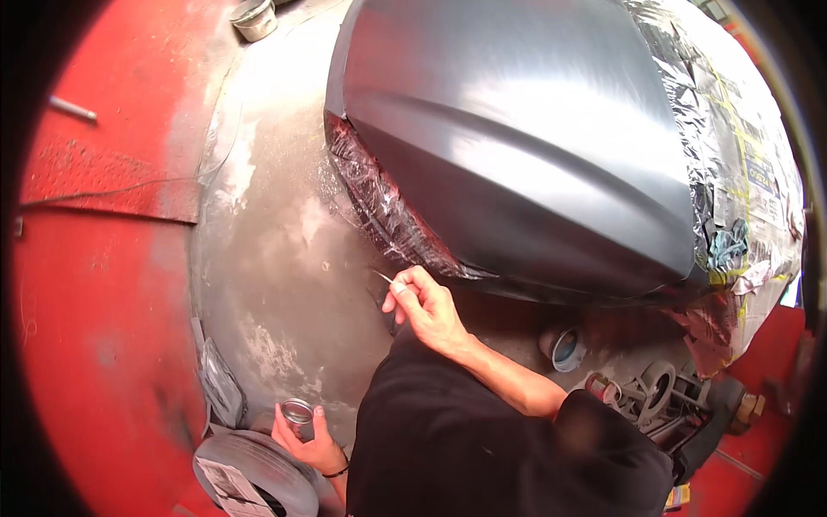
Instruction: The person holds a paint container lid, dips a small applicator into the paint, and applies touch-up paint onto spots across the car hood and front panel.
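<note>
My left hand (312, 444), with a dark band at the wrist, is closed around a small round metal tin (297, 412) low in the head view. Its thumb and fingers are on opposite sides of the tin. Farther forward, my right hand (428, 312) pinches a thin pale stick (382, 276) that points up and to the left; whether it is a brush I cannot tell. Just beyond that hand is the front corner of a dark grey car hood (517, 146). Crinkled plastic film (388, 207) hangs along the hood's near left edge, close to the stick.
Newspaper and film masking (749, 164) covers the car behind the hood. A tyre (258, 474) with paper on it lies at lower left. At right are a container with blue contents (566, 346) and wheeled equipment (659, 388). A bucket (254, 19) stands at the top left.
</note>
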Available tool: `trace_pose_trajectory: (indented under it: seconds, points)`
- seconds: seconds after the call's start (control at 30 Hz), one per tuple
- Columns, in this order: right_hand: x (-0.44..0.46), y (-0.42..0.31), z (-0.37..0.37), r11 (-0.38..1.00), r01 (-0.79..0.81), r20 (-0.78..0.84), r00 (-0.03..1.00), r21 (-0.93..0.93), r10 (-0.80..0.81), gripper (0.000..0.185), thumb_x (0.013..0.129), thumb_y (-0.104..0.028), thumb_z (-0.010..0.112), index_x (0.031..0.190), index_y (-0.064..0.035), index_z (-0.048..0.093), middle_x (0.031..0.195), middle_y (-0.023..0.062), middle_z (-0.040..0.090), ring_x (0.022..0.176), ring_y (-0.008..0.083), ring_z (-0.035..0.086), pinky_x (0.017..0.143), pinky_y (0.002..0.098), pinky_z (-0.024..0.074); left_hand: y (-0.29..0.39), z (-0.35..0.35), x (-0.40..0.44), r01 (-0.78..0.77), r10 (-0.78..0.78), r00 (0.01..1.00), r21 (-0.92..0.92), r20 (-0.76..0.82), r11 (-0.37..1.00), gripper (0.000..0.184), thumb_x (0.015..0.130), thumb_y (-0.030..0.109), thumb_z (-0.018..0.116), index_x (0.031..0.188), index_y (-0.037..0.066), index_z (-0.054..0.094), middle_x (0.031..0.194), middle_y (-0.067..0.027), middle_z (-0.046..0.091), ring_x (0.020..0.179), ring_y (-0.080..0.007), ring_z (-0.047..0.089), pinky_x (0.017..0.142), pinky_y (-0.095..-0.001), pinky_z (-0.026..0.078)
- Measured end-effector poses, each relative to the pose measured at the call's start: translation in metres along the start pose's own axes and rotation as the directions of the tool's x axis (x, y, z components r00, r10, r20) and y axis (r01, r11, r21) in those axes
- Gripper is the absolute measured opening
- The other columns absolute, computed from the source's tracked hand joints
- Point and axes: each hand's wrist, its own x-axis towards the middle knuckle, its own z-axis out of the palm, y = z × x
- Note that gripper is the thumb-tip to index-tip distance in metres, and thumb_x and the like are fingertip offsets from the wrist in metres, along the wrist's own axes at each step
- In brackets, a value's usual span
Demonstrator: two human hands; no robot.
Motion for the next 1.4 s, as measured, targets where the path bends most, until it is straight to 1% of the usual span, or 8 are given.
trace_pose_trajectory:
  seconds: [0.23,0.57,0.7,0.73,0.8,0.93,1.17,1.4]
  points:
    - [0.059,-0.020,0.032,0.997,-0.063,0.164,0.984,-0.036,0.068,0.023,0.114,-0.026,0.058,0.113,-0.0037,0.062,0.089,0.0064,0.077,0.071,0.0135,0.067,0.070,0.0332,0.0564,0.038,0.033,0.119,-0.110,0.114,0.990,-0.052,0.079,0.993,0.075,0.085,0.002,0.087,0.155,0.005,0.060,0.140,-0.0120,0.054,0.121,-0.0266,0.060,0.100,-0.0401,0.052]
    - [0.066,0.007,0.040,0.970,-0.240,-0.046,0.970,-0.028,0.238,0.021,0.111,-0.024,0.060,0.114,-0.0036,0.065,0.095,0.0093,0.081,0.082,0.0209,0.075,0.079,0.0392,0.0586,0.088,0.071,0.228,-0.280,0.283,0.911,-0.055,0.301,0.959,0.077,0.086,0.003,0.089,0.156,0.006,0.059,0.144,-0.0111,0.053,0.129,-0.0264,0.057,0.105,-0.0415,0.051]
    - [0.070,0.013,0.034,0.984,-0.177,-0.253,0.953,-0.025,0.165,0.019,0.110,-0.022,0.059,0.113,-0.0051,0.066,0.093,0.0083,0.081,0.080,0.0201,0.075,0.076,0.0383,0.0590,0.094,0.092,0.259,-0.355,0.409,0.839,-0.209,0.358,0.911,0.073,0.087,-0.003,0.086,0.155,0.007,0.060,0.140,-0.0086,0.054,0.131,-0.0242,0.056,0.107,-0.0405,0.051]
    - [0.072,0.013,0.030,0.993,-0.103,-0.344,0.936,-0.055,0.078,0.018,0.110,-0.022,0.061,0.111,-0.0049,0.067,0.090,0.0066,0.081,0.077,0.0165,0.074,0.073,0.0354,0.0584,0.096,0.094,0.265,-0.365,0.432,0.822,-0.239,0.372,0.900,0.074,0.087,-0.004,0.086,0.155,0.007,0.060,0.140,-0.0088,0.054,0.131,-0.0241,0.056,0.107,-0.0402,0.051]
    - [0.078,0.001,0.020,0.988,-0.137,-0.469,0.879,-0.068,0.090,0.017,0.110,-0.020,0.061,0.110,-0.0039,0.067,0.088,0.0056,0.080,0.075,0.0131,0.071,0.071,0.0327,0.0574,0.100,0.098,0.277,-0.377,0.476,0.790,-0.306,0.386,0.874,0.075,0.086,-0.006,0.086,0.155,0.005,0.060,0.140,-0.0093,0.053,0.130,-0.0240,0.056,0.107,-0.0395,0.053]
    - [0.094,-0.017,-0.001,0.992,-0.029,-0.648,0.759,-0.124,-0.059,0.016,0.111,-0.019,0.062,0.111,-0.0026,0.066,0.089,0.0059,0.080,0.075,0.0105,0.069,0.071,0.0304,0.0567,0.097,0.101,0.298,-0.403,0.513,0.767,-0.332,0.386,0.853,0.075,0.086,-0.007,0.086,0.155,0.004,0.060,0.141,-0.0098,0.052,0.129,-0.0236,0.057,0.106,-0.0395,0.055]
    - [0.120,-0.032,0.014,0.983,0.067,-0.648,0.744,-0.173,-0.165,0.017,0.111,-0.019,0.063,0.110,-0.0025,0.066,0.089,0.0060,0.079,0.075,0.0100,0.069,0.070,0.0299,0.0564,0.088,0.102,0.328,-0.463,0.589,0.688,-0.369,0.424,0.806,0.075,0.088,0.000,0.090,0.156,0.005,0.059,0.143,-0.0088,0.051,0.128,-0.0221,0.061,0.105,-0.0385,0.056]
    - [0.136,-0.008,0.104,0.988,0.044,-0.551,0.826,-0.150,-0.121,0.017,0.110,-0.020,0.064,0.108,-0.0040,0.068,0.085,0.0038,0.076,0.070,0.0130,0.067,0.068,0.0328,0.0551,0.075,0.101,0.363,-0.458,0.570,0.671,-0.338,0.474,0.822,0.076,0.088,0.002,0.091,0.156,0.005,0.059,0.143,-0.0088,0.051,0.127,-0.0221,0.061,0.104,-0.0381,0.055]
